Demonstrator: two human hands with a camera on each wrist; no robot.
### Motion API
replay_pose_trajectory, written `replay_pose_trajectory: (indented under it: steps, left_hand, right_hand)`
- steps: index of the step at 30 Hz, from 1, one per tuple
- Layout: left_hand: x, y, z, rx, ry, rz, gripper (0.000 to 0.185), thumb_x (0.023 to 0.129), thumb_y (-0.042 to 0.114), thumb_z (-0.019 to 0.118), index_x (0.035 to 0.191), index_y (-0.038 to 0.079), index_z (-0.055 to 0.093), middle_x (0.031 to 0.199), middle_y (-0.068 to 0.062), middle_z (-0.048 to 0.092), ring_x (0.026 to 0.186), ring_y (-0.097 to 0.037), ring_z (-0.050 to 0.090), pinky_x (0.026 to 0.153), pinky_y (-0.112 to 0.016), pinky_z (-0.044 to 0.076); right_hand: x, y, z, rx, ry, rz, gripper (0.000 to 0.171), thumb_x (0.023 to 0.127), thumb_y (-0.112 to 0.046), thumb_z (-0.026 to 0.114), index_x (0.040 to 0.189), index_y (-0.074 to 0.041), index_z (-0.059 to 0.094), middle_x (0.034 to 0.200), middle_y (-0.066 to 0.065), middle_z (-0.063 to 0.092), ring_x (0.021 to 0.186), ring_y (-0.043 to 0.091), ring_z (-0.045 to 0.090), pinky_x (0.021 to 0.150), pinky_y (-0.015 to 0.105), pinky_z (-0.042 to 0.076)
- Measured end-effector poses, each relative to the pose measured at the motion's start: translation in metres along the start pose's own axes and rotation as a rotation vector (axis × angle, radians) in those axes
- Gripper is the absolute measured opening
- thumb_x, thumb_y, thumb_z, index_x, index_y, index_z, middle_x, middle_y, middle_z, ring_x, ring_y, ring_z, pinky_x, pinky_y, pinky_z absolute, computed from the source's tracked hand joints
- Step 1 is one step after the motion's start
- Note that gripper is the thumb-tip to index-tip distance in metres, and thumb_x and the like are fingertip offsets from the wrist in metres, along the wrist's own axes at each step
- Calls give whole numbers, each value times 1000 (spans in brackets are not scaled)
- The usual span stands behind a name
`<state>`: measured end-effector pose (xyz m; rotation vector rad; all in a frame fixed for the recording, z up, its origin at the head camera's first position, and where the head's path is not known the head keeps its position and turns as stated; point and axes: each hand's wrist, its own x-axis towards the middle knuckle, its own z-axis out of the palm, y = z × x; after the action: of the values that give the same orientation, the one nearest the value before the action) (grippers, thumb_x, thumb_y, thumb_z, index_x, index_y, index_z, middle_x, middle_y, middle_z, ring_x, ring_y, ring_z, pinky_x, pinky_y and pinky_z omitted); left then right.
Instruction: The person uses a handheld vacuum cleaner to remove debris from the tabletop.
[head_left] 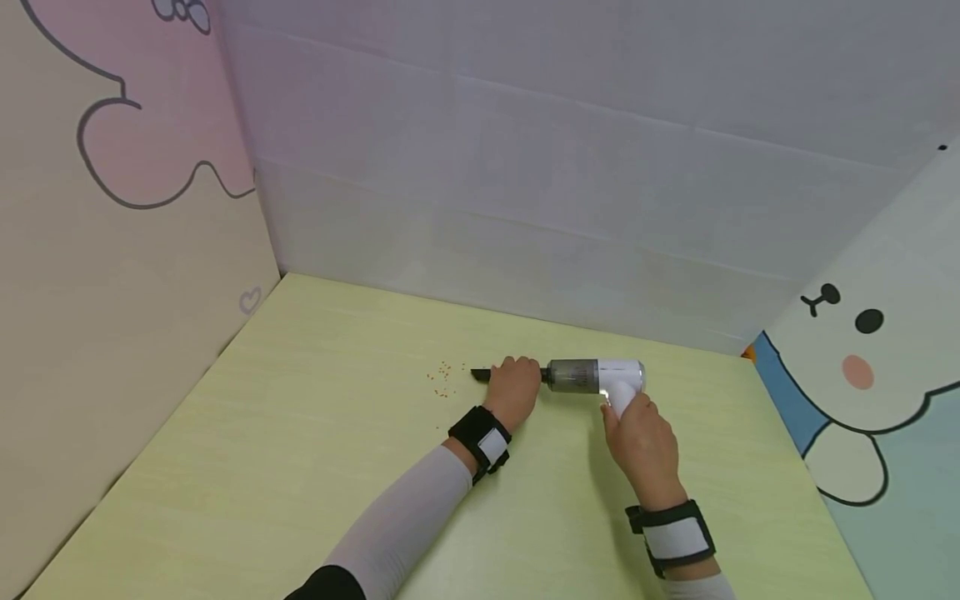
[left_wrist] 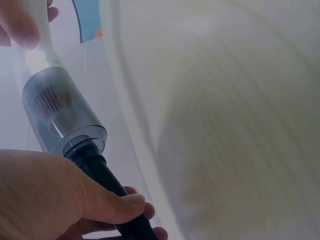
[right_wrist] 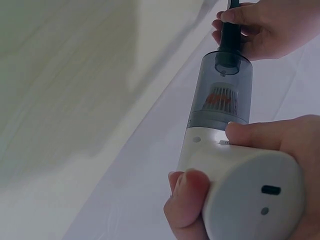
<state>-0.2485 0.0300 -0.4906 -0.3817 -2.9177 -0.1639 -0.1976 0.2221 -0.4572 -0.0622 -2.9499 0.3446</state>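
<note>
A white handheld vacuum cleaner (head_left: 620, 375) with a clear grey dust cup (head_left: 574, 376) lies level over the table, its black nozzle (head_left: 480, 375) pointing left. My right hand (head_left: 643, 446) grips the white handle; in the right wrist view the thumb sits by a small switch on the body (right_wrist: 240, 165). My left hand (head_left: 514, 392) wraps round the black nozzle, thumb along it in the left wrist view. Small orange crumbs (head_left: 444, 375) are scattered on the table just left of the nozzle tip. Through the dust cup a ribbed filter (right_wrist: 222, 97) with orange-red marks shows.
The pale yellow table (head_left: 300, 417) meets a whitish back wall (head_left: 525, 208). A cartoon-printed panel (head_left: 150, 292) stands along the left edge, and another panel with a bear-like face (head_left: 900, 358) along the right.
</note>
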Motion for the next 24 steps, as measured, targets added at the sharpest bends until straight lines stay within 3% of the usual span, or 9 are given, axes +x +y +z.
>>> replay_pose_trajectory:
  steps: [12,20,24]
  left_hand:
    - [15,-7,23,27,46,12,16,101,11,61,111,7,72,103,-7,71,96,-26,67,83,-44,59]
    - [15,-7,11,3,-43,-1,21,102,11,60,120,7,71,111,-8,71,104,-28,67,90,-45,58]
    - [16,-8,10,6,-52,0,21,102,11,60,121,7,70,112,-8,70,104,-28,67,90,-45,58]
  right_hand:
    - [5,-3,1,-2,33,-26,52,97,-27,67,107,21,50,85,31,59,64,39,63,51,48,53]
    - [7,-5,1,-3,24,-15,53,98,-28,66,107,21,50,85,31,59,65,40,63,51,48,53]
    - [8,-6,1,-4,22,-18,52,98,-28,66,106,21,49,85,31,59,65,40,63,51,48,52]
